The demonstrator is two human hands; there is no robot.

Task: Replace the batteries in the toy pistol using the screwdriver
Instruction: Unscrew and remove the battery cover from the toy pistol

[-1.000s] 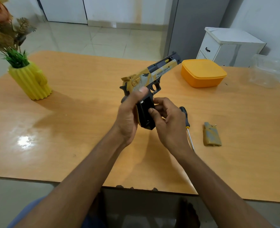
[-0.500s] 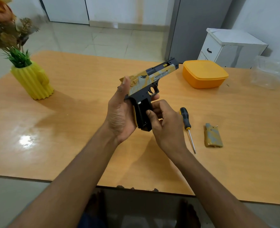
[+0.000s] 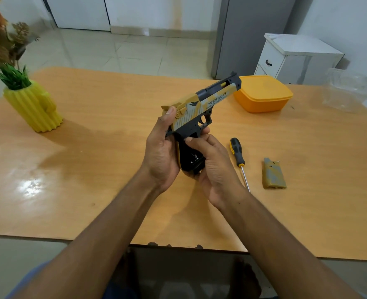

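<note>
The yellow, grey and black toy pistol [image 3: 202, 107] is held above the table, muzzle pointing up and to the right. My left hand [image 3: 162, 151] grips the back of its handle, thumb up by the rear of the slide. My right hand [image 3: 213, 164] holds the black open handle from the right, fingers curled round its lower end and thumb pressing near the trigger guard. The screwdriver [image 3: 238, 157], black and yellow handled, lies on the table just right of my right hand. The detached tan grip cover [image 3: 273, 174] lies further right.
The wooden table [image 3: 105, 160] carries a yellow cactus-shaped vase [image 3: 34, 106] with flowers at the left. An orange lidded box [image 3: 263, 93] sits behind the pistol's muzzle, a clear plastic container [image 3: 348, 89] at the far right. A white cabinet [image 3: 294, 57] stands beyond the table.
My left thumb has shifted from across the pistol's side to the rear of the slide. My right hand has moved up the handle, and the pistol has tilted slightly.
</note>
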